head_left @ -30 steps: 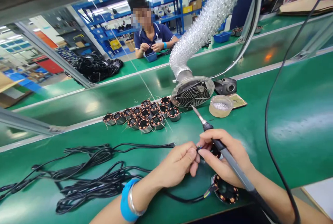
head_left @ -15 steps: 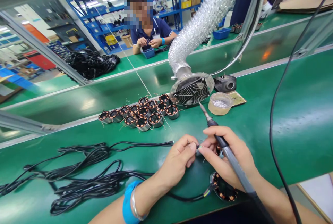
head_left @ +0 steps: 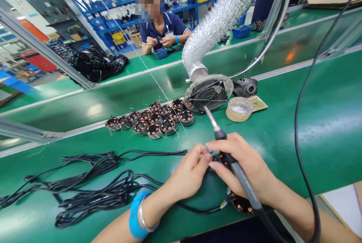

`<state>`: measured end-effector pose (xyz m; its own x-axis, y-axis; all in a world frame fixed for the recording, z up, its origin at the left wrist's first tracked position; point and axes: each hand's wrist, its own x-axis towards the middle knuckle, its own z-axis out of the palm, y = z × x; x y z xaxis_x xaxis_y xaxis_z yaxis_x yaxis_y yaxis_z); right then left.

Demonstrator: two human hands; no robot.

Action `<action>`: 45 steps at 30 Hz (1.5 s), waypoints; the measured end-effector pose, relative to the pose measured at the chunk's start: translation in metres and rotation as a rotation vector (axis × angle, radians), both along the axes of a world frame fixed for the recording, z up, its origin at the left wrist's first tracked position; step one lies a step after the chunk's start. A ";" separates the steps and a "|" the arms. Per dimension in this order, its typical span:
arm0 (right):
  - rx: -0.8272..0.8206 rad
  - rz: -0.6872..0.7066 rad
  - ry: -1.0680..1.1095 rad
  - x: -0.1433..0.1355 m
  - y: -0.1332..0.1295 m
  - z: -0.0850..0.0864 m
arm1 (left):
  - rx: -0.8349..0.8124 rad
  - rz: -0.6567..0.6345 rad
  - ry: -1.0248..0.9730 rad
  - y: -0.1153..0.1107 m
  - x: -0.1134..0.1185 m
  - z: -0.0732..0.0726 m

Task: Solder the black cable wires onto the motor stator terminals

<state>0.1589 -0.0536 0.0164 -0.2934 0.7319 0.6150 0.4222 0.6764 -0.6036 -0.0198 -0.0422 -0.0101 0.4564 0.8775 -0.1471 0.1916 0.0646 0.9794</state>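
My right hand (head_left: 243,164) grips a soldering iron (head_left: 240,177) between thumb and fingers, its metal tip pointing up and away, in front of the fan grille. Close beside it, my left hand (head_left: 194,169) is closed in a pinch. What lies between its fingertips is too small and covered to make out. A wound stator (head_left: 224,159) shows partly behind my right fingers. Below my right hand sits another stator (head_left: 239,203), mostly covered, with the coloured wires of a black cable (head_left: 202,210) reaching it. That cable passes under my left wrist.
Black cable bundles (head_left: 96,194) lie on the green bench at left. Several stators (head_left: 154,130) stand grouped at the back. A fume extractor (head_left: 209,96) with a silver duct (head_left: 215,24) and a round tub (head_left: 239,110) are nearby. The iron's cord (head_left: 296,122) hangs at right. A co-worker (head_left: 164,28) sits opposite.
The soldering iron and my right hand have shifted left and slightly up. My left hand has moved slightly left, still pinching. More of the lower stator is now covered.
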 end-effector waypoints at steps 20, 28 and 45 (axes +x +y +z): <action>0.085 0.066 0.000 0.012 0.018 -0.005 | -0.228 -0.055 -0.086 0.008 0.001 0.014; 0.020 -0.051 0.063 0.017 0.012 -0.012 | -0.224 0.179 -0.076 0.017 0.010 0.004; 0.008 -0.113 0.240 0.026 -0.011 -0.005 | -0.167 0.185 -0.028 0.020 0.010 -0.001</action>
<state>0.1852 -0.0642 0.0112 -0.0551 0.7463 0.6633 0.3413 0.6384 -0.6899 -0.0098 -0.0221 -0.0116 0.2959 0.9112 -0.2867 0.1343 0.2575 0.9569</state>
